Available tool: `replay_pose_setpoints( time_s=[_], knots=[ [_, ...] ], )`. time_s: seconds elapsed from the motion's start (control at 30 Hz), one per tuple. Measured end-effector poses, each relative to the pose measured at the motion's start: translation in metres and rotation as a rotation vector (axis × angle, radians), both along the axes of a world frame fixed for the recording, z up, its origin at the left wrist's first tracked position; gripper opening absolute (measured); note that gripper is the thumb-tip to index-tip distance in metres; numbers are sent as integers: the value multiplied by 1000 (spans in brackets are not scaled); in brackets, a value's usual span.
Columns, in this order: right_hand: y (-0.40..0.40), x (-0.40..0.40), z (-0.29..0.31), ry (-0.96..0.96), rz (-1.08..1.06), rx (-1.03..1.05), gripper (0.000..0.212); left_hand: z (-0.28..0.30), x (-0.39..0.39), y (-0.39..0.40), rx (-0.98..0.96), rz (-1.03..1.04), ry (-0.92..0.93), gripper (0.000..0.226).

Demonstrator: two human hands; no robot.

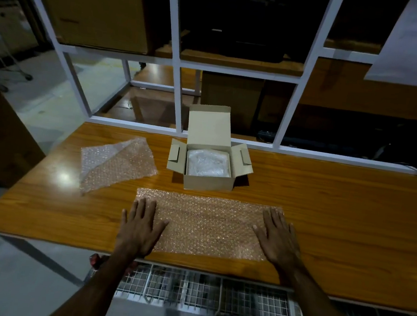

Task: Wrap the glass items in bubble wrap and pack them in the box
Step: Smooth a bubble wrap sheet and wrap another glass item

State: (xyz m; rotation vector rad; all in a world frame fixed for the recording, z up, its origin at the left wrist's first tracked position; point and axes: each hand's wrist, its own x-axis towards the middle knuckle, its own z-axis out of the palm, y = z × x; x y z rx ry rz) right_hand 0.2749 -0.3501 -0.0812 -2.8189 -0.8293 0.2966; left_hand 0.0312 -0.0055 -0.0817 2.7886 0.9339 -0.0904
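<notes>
Hands are lying flat, fingers straight — left hand point(142, 225) and right hand point(277, 237) pressing a bubble wrap sheet point(206, 224) just before the open box point(211, 158), which is holding a wrapped item point(208, 163) — on the surface point(337, 208).

Looks like a warehouse or packing/storage area, dimly lit. Evidence: a white metal shelving frame point(174, 52) behind the bench, stacked with large brown cardboard cartons point(97, 7) on wooden shelf boards. Work surface is a plain wood-laminate table point(337, 208) with a wire mesh rack point(202, 292) below its near edge. Floor is bare smooth concrete point(41, 106), reflecting overhead light. Packing supplies sit out on the table: an open small cardboard box point(210, 158) and loose bubble wrap sheets point(118, 162). No domestic or office furnishings visible.
</notes>
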Motion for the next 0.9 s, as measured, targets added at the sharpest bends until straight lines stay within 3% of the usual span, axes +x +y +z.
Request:
replay_pose_setpoints(
  time_s=[0.13, 0.3, 0.4, 0.57, 0.77, 0.9],
  knots=[
    [-11, -2, 7, -5, -11, 97, 70, 7, -13, 8, 15, 2, -44, 82],
    [-23, -25, 16, -154, -323, 232, 39, 7, -39, -26, 31, 160, -371, 49],
    [-29, -34, 14, -83, -423, 242, 46, 6, -46, -48, 44, 285, -327, 49],
    [-36, -35, 12, -3, -499, 270, 52, 1, -41, -42, -130, 579, -345, 55],
    [-39, -32, 20, 83, -532, 321, 54, 24, -27, -41, -369, 853, -390, 27],
    [-42, -29, 23, 91, -540, 296, 62, 43, -18, -57, -400, 829, -539, 16]
  ],
)
